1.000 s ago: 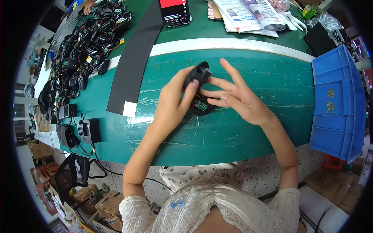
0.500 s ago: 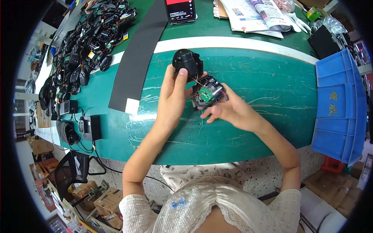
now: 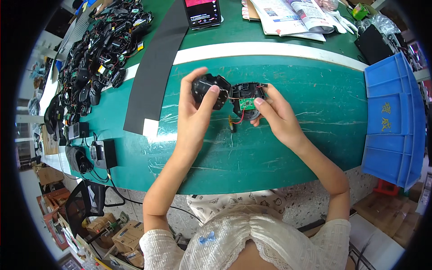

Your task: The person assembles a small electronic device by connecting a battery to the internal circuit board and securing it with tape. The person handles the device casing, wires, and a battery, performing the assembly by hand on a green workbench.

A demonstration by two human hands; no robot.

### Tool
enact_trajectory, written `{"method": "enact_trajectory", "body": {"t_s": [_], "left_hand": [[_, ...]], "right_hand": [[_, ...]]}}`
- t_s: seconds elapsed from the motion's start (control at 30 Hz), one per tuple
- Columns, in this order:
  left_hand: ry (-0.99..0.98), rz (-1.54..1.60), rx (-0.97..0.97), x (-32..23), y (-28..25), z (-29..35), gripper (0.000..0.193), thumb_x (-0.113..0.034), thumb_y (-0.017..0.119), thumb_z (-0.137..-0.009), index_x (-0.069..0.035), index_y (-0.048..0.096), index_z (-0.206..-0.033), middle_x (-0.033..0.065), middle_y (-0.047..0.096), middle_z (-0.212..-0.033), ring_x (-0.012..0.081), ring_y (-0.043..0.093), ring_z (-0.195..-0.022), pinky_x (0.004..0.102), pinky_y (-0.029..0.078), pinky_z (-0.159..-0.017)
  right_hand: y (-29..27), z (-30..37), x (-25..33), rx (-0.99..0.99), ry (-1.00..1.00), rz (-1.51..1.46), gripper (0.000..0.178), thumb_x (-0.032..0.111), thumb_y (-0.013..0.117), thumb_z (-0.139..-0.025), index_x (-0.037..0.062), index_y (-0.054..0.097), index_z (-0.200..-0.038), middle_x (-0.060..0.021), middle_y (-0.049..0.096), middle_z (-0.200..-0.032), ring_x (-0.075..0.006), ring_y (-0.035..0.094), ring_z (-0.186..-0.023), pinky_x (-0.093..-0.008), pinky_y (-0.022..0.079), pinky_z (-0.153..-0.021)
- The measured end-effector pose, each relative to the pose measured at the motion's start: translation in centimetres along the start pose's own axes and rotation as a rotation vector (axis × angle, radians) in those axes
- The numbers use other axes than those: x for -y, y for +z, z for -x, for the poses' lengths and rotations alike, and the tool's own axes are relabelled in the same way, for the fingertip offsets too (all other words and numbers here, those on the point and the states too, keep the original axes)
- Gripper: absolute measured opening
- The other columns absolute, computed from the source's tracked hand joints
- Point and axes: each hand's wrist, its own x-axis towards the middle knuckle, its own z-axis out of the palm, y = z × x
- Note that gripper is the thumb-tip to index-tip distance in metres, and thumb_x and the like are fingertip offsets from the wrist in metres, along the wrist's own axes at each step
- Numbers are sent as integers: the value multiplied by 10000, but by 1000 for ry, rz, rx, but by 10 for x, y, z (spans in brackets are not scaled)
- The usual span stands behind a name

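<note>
An opened black plastic device, its kind not certain, is held above the green table in two parts. My left hand (image 3: 194,110) is closed round the rounded black shell half (image 3: 204,88), thumb on its inner side. My right hand (image 3: 280,116) grips the other housing half (image 3: 246,88), its thumb at the edge of the green circuit board (image 3: 246,104) inside. A thin wire spans the gap between the halves. Below the right-hand half dangles a small yellowish and dark part (image 3: 231,123) on a red wire. The fingers behind both halves are partly hidden.
A heap of black devices with wires and boards (image 3: 96,63) covers the far left. A dark strip (image 3: 150,76) lies beside it. At the back are a phone (image 3: 202,18) and magazines (image 3: 292,20). Blue bins (image 3: 388,121) stand right; a black box (image 3: 103,153) sits left.
Both halves have been turned so their insides show more, and they now sit side by side. The small part on the red wire now hangs free. My right thumb has moved onto the board's edge.
</note>
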Motion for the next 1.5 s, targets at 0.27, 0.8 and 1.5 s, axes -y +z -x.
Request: {"method": "enact_trajectory", "body": {"t_s": [0.27,0.8,1.5], "left_hand": [[70,-273,133,6,-9,-5,83,-78,522,-895,-34,508,-963,47,582,-959,71,531,-873,207,438,-766],[126,-582,297,18,1,1,117,-53,469,-902,11,553,-955,57,578,-831,92,534,-768,241,437,-689],[286,-317,-3,8,-42,-250,541,-92,561,-783,84,341,-1245,189,511,-1150,221,498,-1072,306,388,-901]], "right_hand": [[3,5,1,-86,-89,111,256,223,395,-970,0,480,-1064,-33,537,-750,-59,495,-640,-217,428,-573],[4,4,-13,-231,-122,314,268,225,374,-972,-11,498,-943,-74,515,-721,-98,472,-668,-272,401,-611],[-5,-5,-21,-305,-119,163,290,247,355,-979,-6,471,-897,-15,417,-747,-80,380,-728,-240,362,-669]]}}
